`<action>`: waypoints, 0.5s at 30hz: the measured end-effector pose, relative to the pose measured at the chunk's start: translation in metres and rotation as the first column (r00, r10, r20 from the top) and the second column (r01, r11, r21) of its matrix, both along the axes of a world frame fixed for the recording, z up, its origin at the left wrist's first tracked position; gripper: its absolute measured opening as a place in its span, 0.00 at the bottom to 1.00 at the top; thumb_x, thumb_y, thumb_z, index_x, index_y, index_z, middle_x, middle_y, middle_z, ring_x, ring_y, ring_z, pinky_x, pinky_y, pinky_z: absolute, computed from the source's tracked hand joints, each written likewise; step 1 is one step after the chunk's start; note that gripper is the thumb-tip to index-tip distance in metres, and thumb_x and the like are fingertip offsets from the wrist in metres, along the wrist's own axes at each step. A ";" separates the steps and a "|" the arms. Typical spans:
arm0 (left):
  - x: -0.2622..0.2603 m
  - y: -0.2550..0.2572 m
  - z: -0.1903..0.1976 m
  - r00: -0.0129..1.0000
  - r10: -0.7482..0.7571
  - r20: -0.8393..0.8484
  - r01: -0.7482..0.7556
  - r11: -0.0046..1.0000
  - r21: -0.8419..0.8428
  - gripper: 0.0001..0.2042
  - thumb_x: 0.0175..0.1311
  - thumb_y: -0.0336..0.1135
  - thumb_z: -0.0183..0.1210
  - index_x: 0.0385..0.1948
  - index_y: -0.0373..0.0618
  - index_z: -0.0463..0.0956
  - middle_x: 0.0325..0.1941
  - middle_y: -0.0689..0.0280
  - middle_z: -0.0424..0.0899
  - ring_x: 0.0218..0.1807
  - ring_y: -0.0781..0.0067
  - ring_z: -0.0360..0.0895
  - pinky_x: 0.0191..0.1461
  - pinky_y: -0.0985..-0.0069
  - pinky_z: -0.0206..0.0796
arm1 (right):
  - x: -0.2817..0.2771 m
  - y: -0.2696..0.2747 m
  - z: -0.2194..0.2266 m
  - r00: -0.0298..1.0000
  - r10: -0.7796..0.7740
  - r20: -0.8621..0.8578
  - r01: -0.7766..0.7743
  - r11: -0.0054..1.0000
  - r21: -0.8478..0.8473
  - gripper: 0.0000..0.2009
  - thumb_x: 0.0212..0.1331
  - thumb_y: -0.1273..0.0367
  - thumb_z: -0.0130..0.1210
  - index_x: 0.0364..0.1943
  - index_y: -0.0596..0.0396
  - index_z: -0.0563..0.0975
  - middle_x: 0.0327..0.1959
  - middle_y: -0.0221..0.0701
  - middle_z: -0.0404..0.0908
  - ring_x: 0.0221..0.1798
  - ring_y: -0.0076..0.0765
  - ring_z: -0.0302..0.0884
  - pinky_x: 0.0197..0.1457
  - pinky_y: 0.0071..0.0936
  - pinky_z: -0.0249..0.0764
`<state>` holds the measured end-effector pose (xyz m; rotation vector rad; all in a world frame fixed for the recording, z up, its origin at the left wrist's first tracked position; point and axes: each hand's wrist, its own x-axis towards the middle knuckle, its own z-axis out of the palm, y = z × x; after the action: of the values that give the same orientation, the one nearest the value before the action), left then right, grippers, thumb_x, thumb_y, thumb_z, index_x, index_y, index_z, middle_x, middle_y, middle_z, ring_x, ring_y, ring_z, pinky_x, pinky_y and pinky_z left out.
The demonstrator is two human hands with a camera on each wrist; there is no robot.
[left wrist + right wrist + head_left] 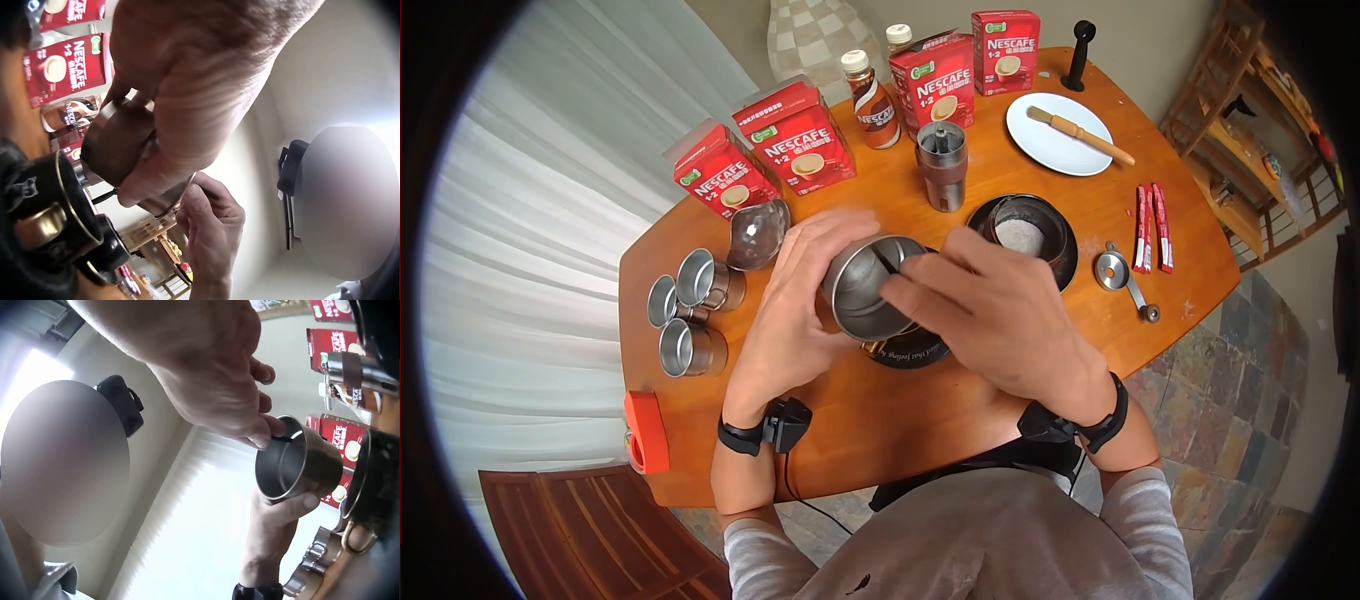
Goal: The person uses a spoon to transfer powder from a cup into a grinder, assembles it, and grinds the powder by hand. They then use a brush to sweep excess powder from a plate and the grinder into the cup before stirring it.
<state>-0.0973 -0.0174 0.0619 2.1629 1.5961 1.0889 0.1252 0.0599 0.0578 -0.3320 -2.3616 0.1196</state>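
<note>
Likely stirring: gripping metal cup [860, 300] in left hand [795, 310], dark stick [887, 260] at its 1 o'clock in right hand [1005, 315]; probably needs steady cup next.

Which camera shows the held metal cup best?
The right wrist view: the metal cup shows mouth, inside and outer side there. The head view looks into it, partly hidden by the right hand; the left wrist view shows mainly its outside, partly covered by the left hand.

NESCAFÉ 1+2: red boxes [795, 140] | NESCAFÉ: bottle [873, 105] | saucer [912, 352]: perhaps "that feeling"
</note>
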 end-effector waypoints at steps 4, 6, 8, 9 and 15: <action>0.000 0.000 0.000 1.000 -0.005 0.001 0.005 1.000 -0.004 0.40 0.39 0.20 0.78 0.63 0.45 0.74 0.67 0.57 0.77 0.72 0.47 0.70 0.76 0.57 0.63 | -0.002 -0.003 -0.005 0.994 0.084 0.063 -0.085 0.996 0.015 0.17 0.49 0.70 0.63 0.46 0.49 0.84 0.39 0.23 0.78 0.39 0.33 0.75 0.34 0.30 0.77; 0.000 0.000 0.000 0.999 -0.004 -0.031 0.004 1.000 0.014 0.40 0.39 0.20 0.78 0.63 0.45 0.74 0.67 0.57 0.77 0.72 0.47 0.70 0.76 0.56 0.63 | -0.002 -0.004 0.000 0.998 0.036 0.043 -0.036 0.999 -0.003 0.16 0.50 0.69 0.62 0.46 0.49 0.84 0.38 0.23 0.77 0.40 0.33 0.75 0.35 0.30 0.78; 0.001 0.000 0.000 0.999 -0.002 -0.042 0.003 1.000 0.023 0.40 0.39 0.20 0.78 0.63 0.45 0.74 0.67 0.57 0.78 0.72 0.46 0.70 0.76 0.56 0.63 | -0.002 -0.004 0.002 0.999 0.010 0.038 -0.010 1.000 -0.014 0.16 0.51 0.69 0.62 0.47 0.49 0.83 0.38 0.23 0.77 0.40 0.33 0.76 0.36 0.30 0.78; 0.001 0.000 0.001 0.999 -0.002 -0.038 0.003 1.000 0.021 0.40 0.40 0.20 0.78 0.63 0.45 0.74 0.67 0.57 0.78 0.72 0.46 0.70 0.76 0.56 0.63 | -0.003 -0.005 0.000 0.999 0.007 0.041 -0.006 1.000 -0.016 0.16 0.52 0.69 0.61 0.47 0.50 0.83 0.38 0.24 0.77 0.40 0.33 0.76 0.36 0.30 0.78; 0.000 0.001 -0.002 1.000 0.002 -0.012 -0.002 1.000 0.014 0.40 0.40 0.20 0.78 0.64 0.46 0.74 0.68 0.58 0.77 0.74 0.47 0.69 0.77 0.56 0.62 | -0.005 -0.004 -0.012 0.998 0.070 -0.004 -0.070 0.981 -0.180 0.16 0.53 0.73 0.63 0.48 0.49 0.84 0.40 0.26 0.81 0.42 0.37 0.77 0.40 0.33 0.79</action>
<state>-0.0972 -0.0165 0.0601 2.1809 1.6014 1.0926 0.1201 0.0561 0.0458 -0.3352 -2.3708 0.3676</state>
